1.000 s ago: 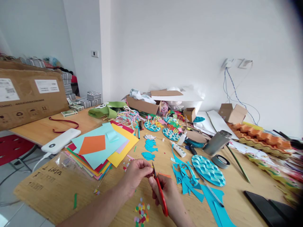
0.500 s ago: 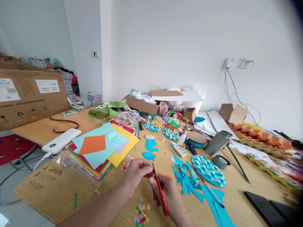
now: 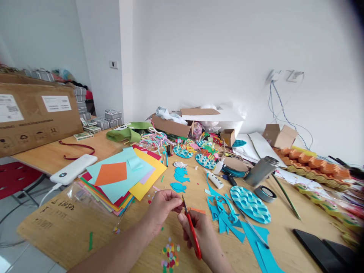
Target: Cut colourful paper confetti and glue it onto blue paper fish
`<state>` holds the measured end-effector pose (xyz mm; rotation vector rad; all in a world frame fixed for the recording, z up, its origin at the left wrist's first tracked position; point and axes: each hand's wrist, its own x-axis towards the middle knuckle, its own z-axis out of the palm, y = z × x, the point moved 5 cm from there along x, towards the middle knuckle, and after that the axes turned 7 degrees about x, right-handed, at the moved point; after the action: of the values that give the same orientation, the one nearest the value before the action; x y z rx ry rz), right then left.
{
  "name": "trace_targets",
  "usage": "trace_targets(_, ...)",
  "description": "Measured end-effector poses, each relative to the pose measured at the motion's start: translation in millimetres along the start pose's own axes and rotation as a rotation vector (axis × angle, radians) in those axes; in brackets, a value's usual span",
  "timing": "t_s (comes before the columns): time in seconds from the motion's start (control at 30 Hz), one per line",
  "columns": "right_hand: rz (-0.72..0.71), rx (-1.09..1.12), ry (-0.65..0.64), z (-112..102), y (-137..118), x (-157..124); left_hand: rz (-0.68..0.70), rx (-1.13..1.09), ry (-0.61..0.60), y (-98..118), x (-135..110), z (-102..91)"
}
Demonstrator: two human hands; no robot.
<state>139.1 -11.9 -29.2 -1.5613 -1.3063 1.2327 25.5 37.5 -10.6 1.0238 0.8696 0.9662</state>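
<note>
My right hand [image 3: 199, 227] grips a pair of red-handled scissors [image 3: 193, 231], blades pointing up and away from me. Close beside the blade tips, my left hand [image 3: 166, 204] pinches something tiny that its fingers mostly hide. A bit of orange paper [image 3: 198, 211] shows behind my right hand. Just beyond the hands lie blue paper fish [image 3: 178, 187] on the table. Below them is a scatter of small coloured paper dots [image 3: 170, 256]. Blue paper scraps [image 3: 223, 214] lie to the right of my right hand.
Coloured paper sheets [image 3: 113, 189] and a white power bank [image 3: 74, 169] lie left. To the right are a wavy blue oval [image 3: 250, 204], a glue bottle [image 3: 215, 180], a metal flask [image 3: 261, 171], a tape roll [image 3: 265, 193] and a phone [image 3: 315, 248]. Egg trays [image 3: 313, 165] sit farther right.
Hardly anything differs. My hands stay together in the same place, and a small yellowish bit now shows at my left fingertips near the scissor blades.
</note>
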Motion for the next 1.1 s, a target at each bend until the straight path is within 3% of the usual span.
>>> trace_targets(0.67,0.022,-0.014,0.009,-1,-3,-1,-0.015,0.01,-0.023,-3,2,-0.2)
trace_targets(0.8,0.008,-0.015,0.074,-11,-6,-1,-0.024,0.066,-0.028,0,3,-6.7)
trace_targets(0.9,-0.026,0.026,0.179,-23,-7,0,-0.034,0.341,-0.177,3,6,-12.5)
trace_targets(0.97,-0.025,0.073,0.244,-30,-7,1,-0.038,0.569,-0.338,1,7,-15.5)
trace_targets(1.1,-0.028,0.102,0.297,-36,-10,2,0.01,0.927,-0.565,-5,2,-18.9)
